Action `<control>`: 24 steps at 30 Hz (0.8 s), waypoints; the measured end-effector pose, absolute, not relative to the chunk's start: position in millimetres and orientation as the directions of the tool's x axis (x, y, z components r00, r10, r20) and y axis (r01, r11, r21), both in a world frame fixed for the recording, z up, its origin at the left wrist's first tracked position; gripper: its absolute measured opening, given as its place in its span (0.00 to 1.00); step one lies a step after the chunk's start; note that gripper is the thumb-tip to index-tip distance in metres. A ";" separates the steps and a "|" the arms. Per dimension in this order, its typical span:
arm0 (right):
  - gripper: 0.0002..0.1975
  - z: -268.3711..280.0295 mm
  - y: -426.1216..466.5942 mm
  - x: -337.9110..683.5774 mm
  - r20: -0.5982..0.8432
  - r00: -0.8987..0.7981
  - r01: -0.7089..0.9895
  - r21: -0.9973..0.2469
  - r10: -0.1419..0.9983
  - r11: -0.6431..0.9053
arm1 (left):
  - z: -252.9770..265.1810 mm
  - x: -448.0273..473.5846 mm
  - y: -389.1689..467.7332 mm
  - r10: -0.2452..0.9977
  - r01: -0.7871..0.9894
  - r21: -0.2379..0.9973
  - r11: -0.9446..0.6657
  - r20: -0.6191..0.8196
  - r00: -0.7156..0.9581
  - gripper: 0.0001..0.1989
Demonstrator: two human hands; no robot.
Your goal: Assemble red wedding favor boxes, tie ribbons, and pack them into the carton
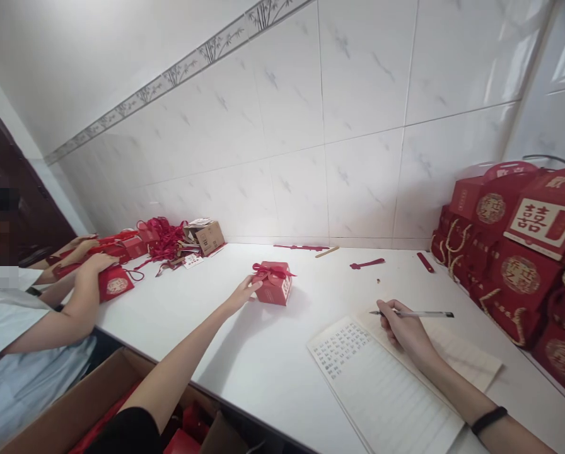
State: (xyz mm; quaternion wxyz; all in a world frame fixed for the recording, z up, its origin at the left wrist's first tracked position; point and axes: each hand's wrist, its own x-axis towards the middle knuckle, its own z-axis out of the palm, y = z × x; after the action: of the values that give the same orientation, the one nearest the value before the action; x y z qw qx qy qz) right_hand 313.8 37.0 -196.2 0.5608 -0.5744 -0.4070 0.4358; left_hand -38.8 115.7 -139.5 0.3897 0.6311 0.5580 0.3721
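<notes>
My left hand (243,294) grips the left side of a small red gift box (273,291) topped with a red ribbon bow (272,271). The box rests on or just above the white table (178,309); I cannot tell which. In my right hand (403,331) is a pen (427,314), its tip pointing left and its clear barrel lying almost level. That hand sits over an open notebook (386,384) with lined pages. Rows of small written marks fill the upper part of its left page.
Red gift boxes with rope handles (514,271) are stacked at the right. Ribbon scraps (367,263) lie near the wall. A brown carton (209,236) and a red ribbon pile (164,236) stand back left. Beside me a co-worker (41,321) handles red bags; a cardboard box (98,403) is below.
</notes>
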 end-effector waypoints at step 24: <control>0.27 -173.0 8.7 263.8 0.420 -0.221 0.205 -0.862 0.880 0.463 | -138.6 46.3 46.9 0.983 0.132 0.988 -0.075 0.050 0.177 0.17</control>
State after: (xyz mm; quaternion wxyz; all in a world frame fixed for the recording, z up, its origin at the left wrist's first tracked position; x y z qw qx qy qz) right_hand 263.8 8.7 -173.0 0.4898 -0.3868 -0.7013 0.3445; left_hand 46.3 46.9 -138.6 0.4898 0.5906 0.4721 0.4341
